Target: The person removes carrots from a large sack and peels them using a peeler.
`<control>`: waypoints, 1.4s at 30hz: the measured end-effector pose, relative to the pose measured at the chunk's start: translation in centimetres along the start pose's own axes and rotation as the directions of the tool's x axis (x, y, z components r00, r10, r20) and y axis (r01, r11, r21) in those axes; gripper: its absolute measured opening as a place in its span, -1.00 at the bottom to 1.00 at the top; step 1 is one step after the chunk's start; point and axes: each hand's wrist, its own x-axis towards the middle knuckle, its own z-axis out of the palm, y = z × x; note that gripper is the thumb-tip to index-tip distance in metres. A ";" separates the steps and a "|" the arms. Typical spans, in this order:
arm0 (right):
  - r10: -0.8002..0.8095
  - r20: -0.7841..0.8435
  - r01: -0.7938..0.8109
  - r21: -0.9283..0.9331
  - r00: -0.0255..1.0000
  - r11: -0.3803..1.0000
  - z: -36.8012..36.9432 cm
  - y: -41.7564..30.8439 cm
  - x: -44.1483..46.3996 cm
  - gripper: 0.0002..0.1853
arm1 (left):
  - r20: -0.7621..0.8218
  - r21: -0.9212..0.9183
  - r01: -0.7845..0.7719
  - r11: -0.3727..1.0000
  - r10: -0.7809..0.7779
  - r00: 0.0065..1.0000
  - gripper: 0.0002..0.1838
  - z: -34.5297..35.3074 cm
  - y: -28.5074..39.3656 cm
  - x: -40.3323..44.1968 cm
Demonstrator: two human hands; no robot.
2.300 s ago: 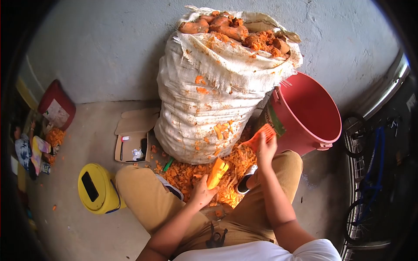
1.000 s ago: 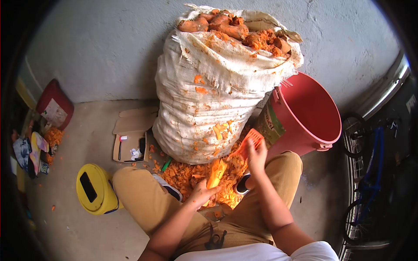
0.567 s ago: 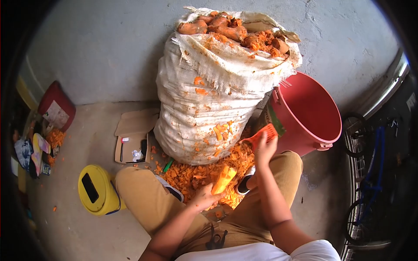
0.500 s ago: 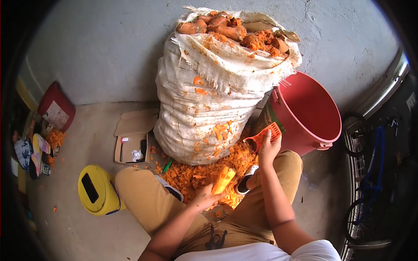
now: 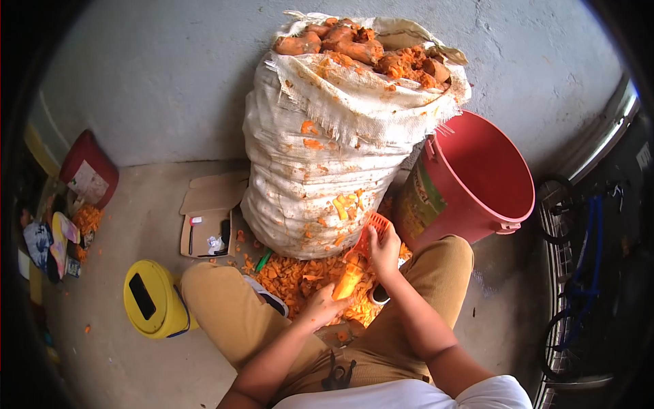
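My left hand (image 5: pixel 321 308) is wrapped round the lower end of a thick, yellow-orange carrot (image 5: pixel 348 281), tilted between my knees. In my right hand (image 5: pixel 385 251) is a red-orange plastic peeler (image 5: pixel 377 223) with a slotted handle. The peeler's head is at the carrot's upper end; whether the blade touches cannot be made out. A heap of orange peelings (image 5: pixel 289 274) lies on the floor beneath, between my shoes. Directly beyond stands a tall white woven sack (image 5: pixel 306 198), filled to the top with large unpeeled carrots (image 5: pixel 357 46) and orange scraps.
Right of the sack, a large red bucket (image 5: pixel 470 218) leans with its opening toward me. An open cardboard box (image 5: pixel 197 242) and a yellow lidded bucket (image 5: pixel 163 286) bearing a black phone (image 5: pixel 142 296) are at left. A bicycle (image 5: pixel 589 266) stands far right, a grey wall behind.
My right hand has moved left and down with the peeler, from beside the red bucket to the carrot's upper end. My left hand still holds the carrot in nearly the same place.
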 end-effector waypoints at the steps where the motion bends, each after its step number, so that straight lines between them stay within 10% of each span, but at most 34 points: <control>1: -0.001 -0.021 0.000 -0.044 1.000 0.999 0.0 -0.1 0.1 -0.85 | -0.010 0.019 -0.029 0.999 0.029 1.000 -0.73 -0.1 0.3 0.1; 11: 0.014 -0.232 0.010 0.102 0.973 0.995 0.2 1.5 1.8 -0.84 | 0.031 0.036 -0.063 0.997 0.062 0.998 -0.62 -0.5 0.2 0.4; 16: 0.345 -0.472 -0.107 0.460 0.811 0.881 -5.7 4.2 7.7 -0.83 | 0.046 0.151 0.042 0.988 -0.049 0.998 -0.63 -0.7 0.5 -1.7; 19: 0.198 -0.133 -0.139 0.358 0.971 0.923 -4.2 2.2 4.9 -0.80 | -0.007 0.121 0.040 0.992 -0.039 0.999 -0.61 -0.6 -0.6 -0.4; 27: 0.238 0.197 -0.286 0.267 0.951 0.921 0.7 -0.8 -0.3 -0.79 | -0.086 0.097 -0.024 0.995 0.032 0.996 -0.64 -0.9 -1.0 0.3; 29: 0.333 0.214 -0.396 0.439 0.918 0.806 1.1 0.5 0.2 -0.81 | -0.100 0.093 -0.055 0.994 0.064 0.993 -0.66 -0.8 -0.7 0.6; 31: 0.491 0.492 -0.669 0.680 0.720 0.300 -0.9 -0.8 1.5 -0.83 | -0.097 0.053 -0.080 0.995 0.084 0.992 -0.68 -0.9 -0.6 0.7; 32: 0.492 0.539 -0.705 0.662 0.684 0.255 -1.3 0.3 2.1 -0.83 | -0.104 0.033 -0.117 0.993 0.120 0.987 -0.69 -0.8 -0.6 0.7; 35: 0.226 0.345 -0.300 0.176 0.911 0.938 -2.7 0.3 2.8 -0.82 | -0.113 -0.006 -0.164 0.986 0.162 0.980 -0.70 -0.8 -0.7 0.7; 37: 0.296 0.279 -0.406 0.640 0.914 0.652 -3.0 -0.4 2.8 -0.81 | -0.121 -0.009 -0.120 0.993 0.119 0.986 -0.70 -1.1 -0.9 0.9; 39: 0.332 0.325 -0.461 0.696 0.886 0.550 -2.9 -0.4 2.9 -0.82 | -0.125 -0.008 -0.115 0.993 0.113 0.986 -0.70 -1.2 -1.1 0.9; 42: 0.262 0.344 -0.399 0.425 0.901 0.813 -2.6 0.1 2.3 -0.82 | -0.129 -0.009 -0.095 0.995 0.093 0.987 -0.68 -1.2 -0.8 0.8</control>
